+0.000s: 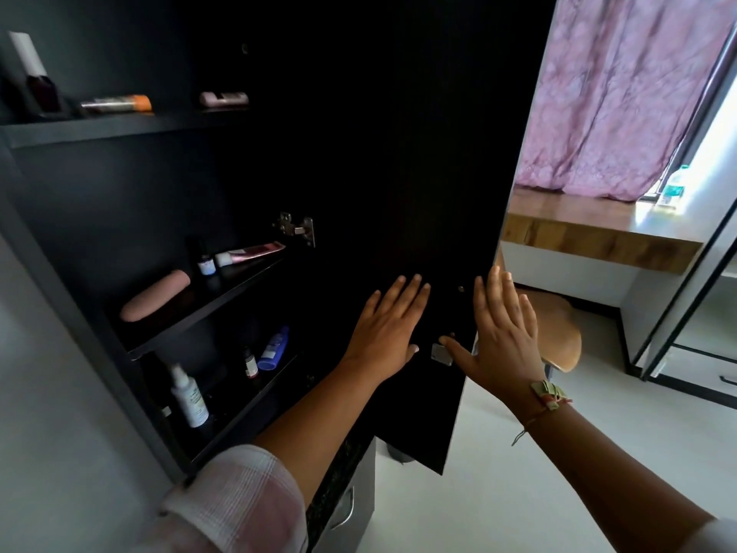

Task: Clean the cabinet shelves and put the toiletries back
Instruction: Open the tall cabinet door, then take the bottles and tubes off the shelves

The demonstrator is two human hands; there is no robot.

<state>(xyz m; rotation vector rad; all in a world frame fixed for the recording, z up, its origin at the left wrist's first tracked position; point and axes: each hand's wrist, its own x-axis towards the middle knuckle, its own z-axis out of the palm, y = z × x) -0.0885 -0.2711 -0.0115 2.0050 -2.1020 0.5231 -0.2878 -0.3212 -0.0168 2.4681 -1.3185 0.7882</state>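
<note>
Pressing flat against the inner face of the open cabinet door (418, 193), both hands are spread and hold nothing; the left hand (389, 331) lies palm-down on the panel, and the right hand (503, 337) lies at the door's free edge, its thumb touching the small metal catch (442, 354) low on the door.

The likeliest trouble, as I judge it, comes from the door itself; a firm push could swing it on the hinge (297, 228), and fingers at the free edge could be nipped if it shuts against the frame. A jolt through the cabinet could also tip the upright pieces; the white spray bottle (188, 397) on the bottom shelf, far from the door, looks top-heavy, and the small dropper bottle (206, 262) on the middle shelf stands close to the shelf's front lip. The pink rounded case (154, 295) beside it could roll off, being farthest from the door and near the edge.

Neither hand is near any toiletry; all of them sit on the shelves to the hinge side of the door. The pink tube (251, 253) lies just beside the hinge; the blue bottle (274, 349) leans on the bottom shelf nearest the door; the tall dark bottle (38, 75), an orange-capped tube (116, 103) and a pink lying item (224, 99) rest on the top shelf, well away from the door.
</note>
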